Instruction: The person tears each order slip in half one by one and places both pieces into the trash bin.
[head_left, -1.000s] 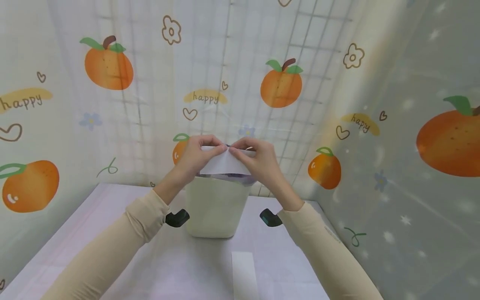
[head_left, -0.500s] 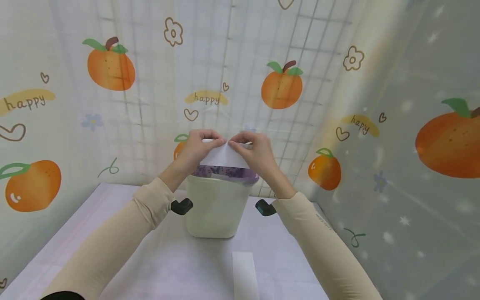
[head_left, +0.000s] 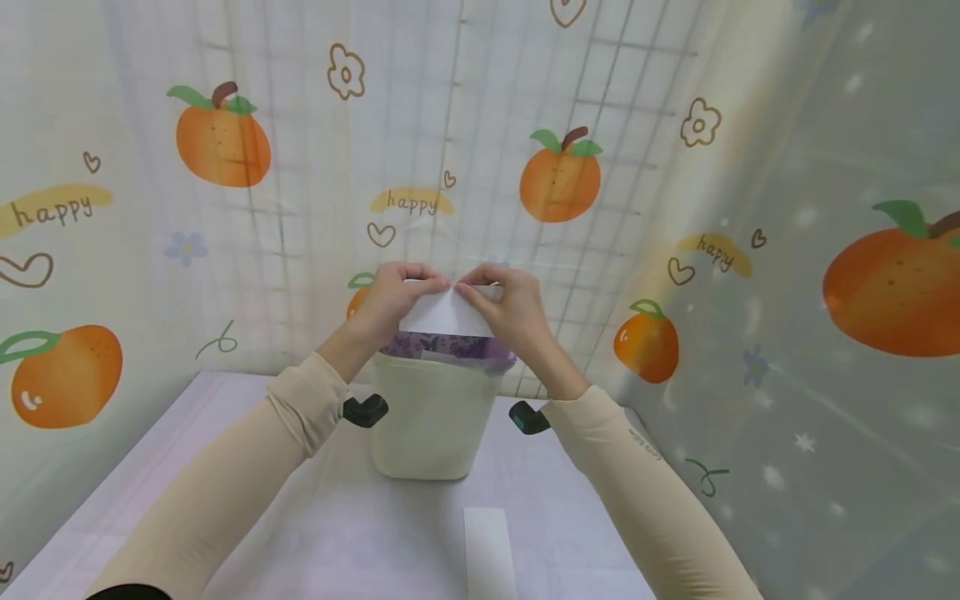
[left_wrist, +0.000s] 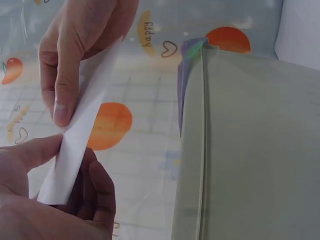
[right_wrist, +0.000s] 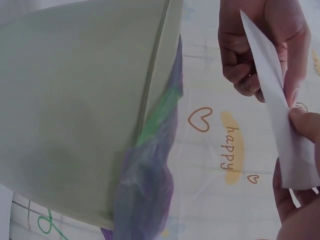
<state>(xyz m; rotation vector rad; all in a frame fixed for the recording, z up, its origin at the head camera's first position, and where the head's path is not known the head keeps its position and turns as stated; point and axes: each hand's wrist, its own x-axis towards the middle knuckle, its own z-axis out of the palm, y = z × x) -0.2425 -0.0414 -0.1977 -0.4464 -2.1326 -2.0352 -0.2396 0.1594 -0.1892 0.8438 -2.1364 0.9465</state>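
A piece of white paper (head_left: 444,315) is held above the mouth of a pale green trash can (head_left: 435,421). My left hand (head_left: 384,307) pinches its top edge on the left, thumb on the near side. Close beside it, my right hand (head_left: 519,310) pinches the same edge, and the two thumb tips almost meet. In the left wrist view the paper (left_wrist: 75,145) slants between both hands, clear of the can's rim. A purple patterned bin liner (right_wrist: 147,175) hangs over that rim in the right wrist view. Something whitish shows inside the can, too little to identify.
A white paper strip (head_left: 489,552) lies on the pale table cover (head_left: 352,533) in front of the can. Behind stands a curtain (head_left: 480,100) printed with oranges, with a wire grid showing through. Dark camera mounts (head_left: 366,411) stick out from both wrists.
Both hands have risen slightly with the paper since a second ago, and more of the purple liner shows below it. Over the last half second they have hardly moved.
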